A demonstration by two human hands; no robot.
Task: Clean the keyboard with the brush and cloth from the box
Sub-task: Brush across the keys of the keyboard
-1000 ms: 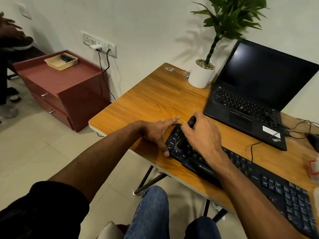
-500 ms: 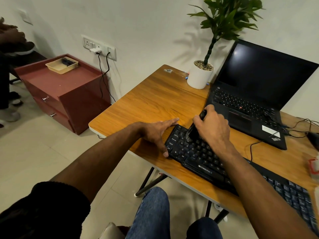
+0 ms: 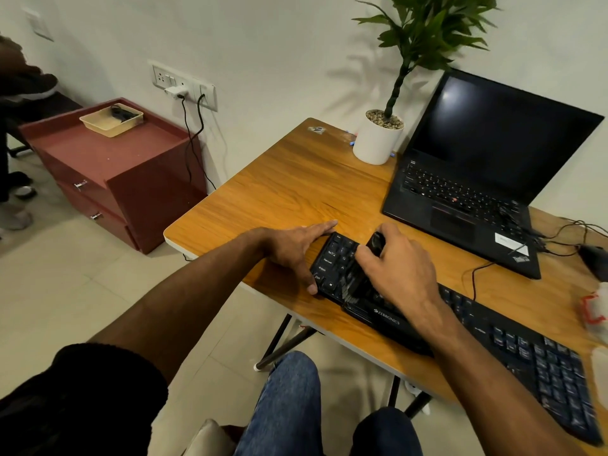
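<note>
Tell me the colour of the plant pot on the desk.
White; the pot shows plainly in the head view.

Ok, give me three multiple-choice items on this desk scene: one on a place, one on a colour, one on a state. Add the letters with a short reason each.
1. Where does the left hand rest?
A. at the left end of the keyboard
B. on the laptop
C. on the red cabinet

2. What colour is the plant pot?
A. black
B. white
C. red

3. What is the right hand doing?
A. lying flat and empty
B. typing on the laptop
C. gripping the brush on the keys

Answers: 1 A, its straight fingers lie along the keyboard's left edge on the table. 2 B, the pot beside the laptop is plainly white. 3 C, its fingers curl round the dark handle, with blurred bristles on the keys.
</note>
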